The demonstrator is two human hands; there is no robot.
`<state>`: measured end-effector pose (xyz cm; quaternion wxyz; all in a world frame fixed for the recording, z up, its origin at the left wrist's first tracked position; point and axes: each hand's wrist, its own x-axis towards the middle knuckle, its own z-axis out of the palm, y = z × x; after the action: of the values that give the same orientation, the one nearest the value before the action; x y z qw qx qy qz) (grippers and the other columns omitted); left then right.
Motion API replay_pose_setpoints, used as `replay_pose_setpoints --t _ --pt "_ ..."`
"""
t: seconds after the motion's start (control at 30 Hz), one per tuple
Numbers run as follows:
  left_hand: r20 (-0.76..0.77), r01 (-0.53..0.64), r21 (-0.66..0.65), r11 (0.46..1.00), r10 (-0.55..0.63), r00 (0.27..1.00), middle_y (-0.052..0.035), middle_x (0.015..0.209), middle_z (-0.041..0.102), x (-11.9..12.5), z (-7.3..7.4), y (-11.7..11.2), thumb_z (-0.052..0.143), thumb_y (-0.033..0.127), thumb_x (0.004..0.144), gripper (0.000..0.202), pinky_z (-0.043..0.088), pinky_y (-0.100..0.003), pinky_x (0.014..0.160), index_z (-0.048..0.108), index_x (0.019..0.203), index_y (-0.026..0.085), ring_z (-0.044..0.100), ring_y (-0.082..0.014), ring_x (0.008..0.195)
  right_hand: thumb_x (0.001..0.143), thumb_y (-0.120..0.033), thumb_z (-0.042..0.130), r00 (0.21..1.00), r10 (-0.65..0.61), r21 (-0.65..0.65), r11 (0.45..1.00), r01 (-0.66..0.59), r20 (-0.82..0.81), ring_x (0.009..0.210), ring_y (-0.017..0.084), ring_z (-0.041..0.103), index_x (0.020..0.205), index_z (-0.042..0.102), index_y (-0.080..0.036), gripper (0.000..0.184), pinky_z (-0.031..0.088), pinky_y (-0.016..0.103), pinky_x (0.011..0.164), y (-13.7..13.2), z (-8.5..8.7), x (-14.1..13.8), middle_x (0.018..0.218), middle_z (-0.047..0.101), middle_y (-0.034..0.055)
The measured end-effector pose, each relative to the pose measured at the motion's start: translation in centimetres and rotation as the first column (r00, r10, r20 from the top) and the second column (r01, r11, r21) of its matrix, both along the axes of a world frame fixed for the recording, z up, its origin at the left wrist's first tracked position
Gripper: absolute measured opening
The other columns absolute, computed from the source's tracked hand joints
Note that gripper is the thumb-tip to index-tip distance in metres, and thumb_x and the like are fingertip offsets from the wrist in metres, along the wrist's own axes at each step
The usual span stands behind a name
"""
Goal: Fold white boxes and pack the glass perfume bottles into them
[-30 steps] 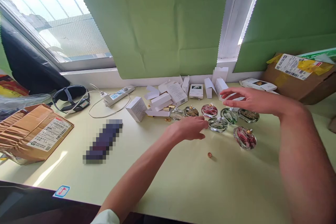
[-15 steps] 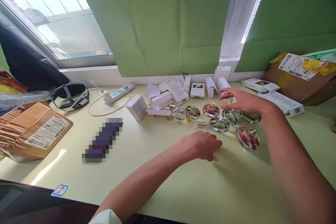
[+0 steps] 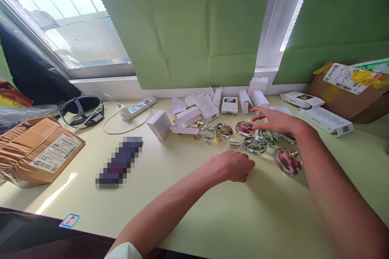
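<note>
- Your right hand (image 3: pixel 270 121) hangs above the bottle cluster with thumb and fingers spread apart, gripping nothing visible; whether a fingertip brushes a bottle, you cannot tell from here.
- Your left hand (image 3: pixel 234 166) is low over the table (image 3: pixel 194 218), in front of the bottles, its fingers curled together. Its underside is hidden, so you cannot tell whether it is clamped on something.
- The things you are working among sit mid-table: the rear pink bottle (image 3: pixel 244 128) near your right fingertips, the green bottle (image 3: pixel 269 137) partly below that hand, the clear green bottle (image 3: pixel 254 145) between your hands, and the front pink bottle (image 3: pixel 287 162) nearer you, below your right forearm.
- Loose small parts lie left of these: a silver cylinder (image 3: pixel 234 144) just beside the clear green bottle, and a gold cap (image 3: pixel 218 139) near the dark gold bottle (image 3: pixel 224 130).
- Behind them is a pile of white boxes (image 3: pixel 206 107).
- The step in hand looks like picking among small parts and bottles, with neither hand visibly loaded.
- Your next move, I judge, calls for a fine pinch at table level on the left and clearance above the glass on the right.
</note>
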<state>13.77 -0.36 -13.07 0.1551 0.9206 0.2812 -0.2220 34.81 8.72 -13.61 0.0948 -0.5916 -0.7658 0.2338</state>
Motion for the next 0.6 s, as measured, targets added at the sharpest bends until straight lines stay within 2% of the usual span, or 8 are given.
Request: replay_pose_setpoints --t 0.17,0.27,0.4,0.6 --pt "0.013 -0.059 0.006 0.998 0.059 0.998 -0.0081 0.111 0.069 -0.5 0.3 0.5 0.060 0.024 0.084 0.018 0.043 -0.030 0.059 0.065 0.100 0.019 0.068 -0.0232 0.092 0.077 -0.038 0.067 0.996 -0.062 0.027 0.998 0.060 0.070 0.121 0.032 0.062 0.144 0.045 -0.028 0.072 0.048 0.044 0.099 0.7 -0.7 -0.4 0.124 0.074 0.0045" --pt "0.014 -0.044 0.025 0.999 0.043 0.999 -0.0096 0.111 0.069 -0.5 0.2 0.5 0.061 0.025 0.084 0.020 0.044 -0.030 0.059 0.064 0.102 0.017 0.067 -0.0242 0.093 0.076 -0.038 0.068 0.992 -0.083 0.038 0.996 0.079 0.097 0.124 0.033 0.060 0.142 0.048 -0.027 0.070 0.045 0.045 0.101 0.6 -0.6 -0.8 0.121 0.075 0.0036" --pt "0.010 -0.003 0.043 0.999 0.003 1.000 -0.0111 0.115 0.067 -0.3 -0.4 0.5 0.061 0.024 0.085 0.026 0.046 -0.031 0.063 0.062 0.110 0.017 0.067 -0.0256 0.098 0.075 -0.038 0.070 0.994 -0.054 0.032 0.998 0.051 0.099 0.122 0.030 0.062 0.145 0.045 -0.026 0.075 0.048 0.040 0.096 0.3 -0.4 -1.7 0.123 0.074 0.0032" --pt "0.003 0.013 0.035 0.999 -0.013 1.000 -0.0104 0.116 0.068 -0.2 -0.9 0.6 0.061 0.021 0.085 0.025 0.048 -0.031 0.067 0.061 0.109 0.018 0.067 -0.0252 0.100 0.074 -0.034 0.072 0.986 -0.056 0.073 0.996 0.045 0.155 0.112 0.032 0.068 0.140 0.052 -0.025 0.070 0.044 0.044 0.100 0.4 -0.8 -2.9 0.118 0.075 0.0063"
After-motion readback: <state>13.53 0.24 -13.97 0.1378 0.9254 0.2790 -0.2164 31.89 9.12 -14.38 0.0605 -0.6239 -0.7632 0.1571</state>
